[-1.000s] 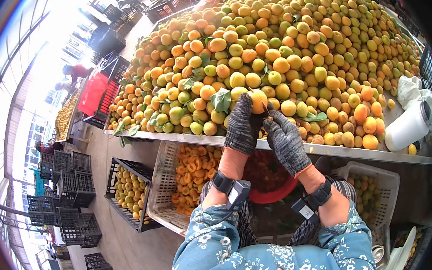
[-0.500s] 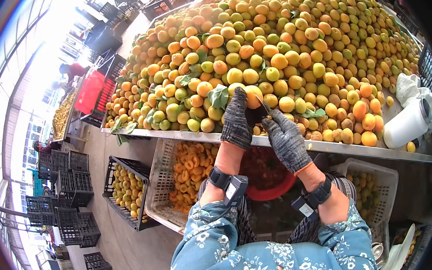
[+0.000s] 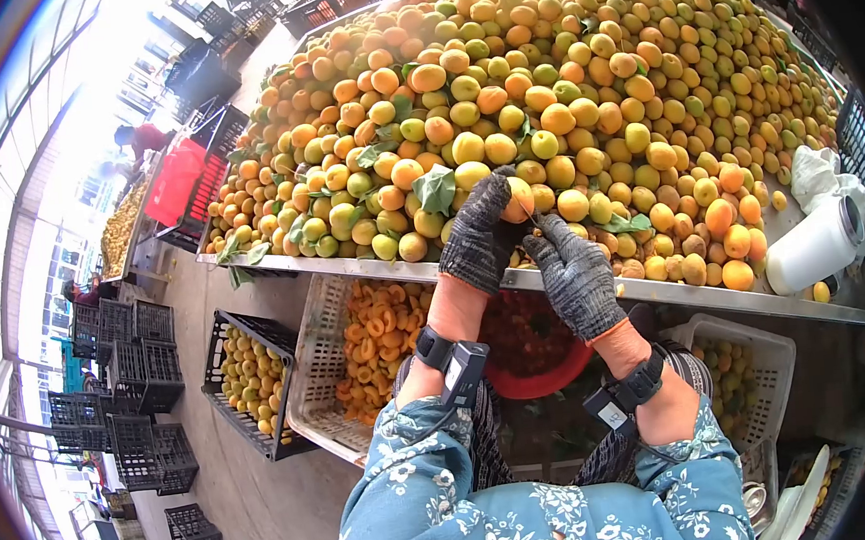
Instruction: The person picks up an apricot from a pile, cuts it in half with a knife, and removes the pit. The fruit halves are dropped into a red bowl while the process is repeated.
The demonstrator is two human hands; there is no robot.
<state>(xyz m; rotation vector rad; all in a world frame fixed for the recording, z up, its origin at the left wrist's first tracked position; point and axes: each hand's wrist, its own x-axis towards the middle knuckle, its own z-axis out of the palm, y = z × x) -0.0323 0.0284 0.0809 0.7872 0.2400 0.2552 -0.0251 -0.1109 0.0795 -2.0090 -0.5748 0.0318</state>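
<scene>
Left fingertips have slid up and over the held fruit's far side since half a sec ago, w/ the whole view drifting a touch left too! L hand (image 3: 477,235), in its grey knit glove, is closed around one apricot (image 3: 519,201), held just above the table's near edge, in front of the pile. R hand (image 3: 577,268), gloved to match, has thumb & fingers pinched tog. on what looks like a slim blade (image 3: 527,222); handle's hidden, so can't say how deep the grip goes, or whether the tip's in the flesh

Technique-wise, approx: L fingers want to stay up behind the fruit, clear of the blade's line, & do the turning; R wants a short, choked-up pinch, light pressure, wrist quiet. Knit gloves probably won't stop an edge, so thumbs off the path, pls! Ripe ones likely bruise, so firm but no squeeze

Out to the wrists: strapped wrist units (image 3: 465,371) on both, worth keeping off the metal edge (image 3: 635,296). Beyond the fingers, the big apricot pile (image 3: 580,89), w/ a loose leaf (image 3: 435,190) just beside the L hand. Under the edge, L side: white basket (image 3: 306,399) holding opened halves (image 3: 376,329); red basin (image 3: 533,387) below & between the forearms, contents too dark to call. Further L, black crate (image 3: 268,334) of whole fruit; far R on the tabletop, white jug (image 3: 808,254) lying tilted, well apart from the hands
</scene>
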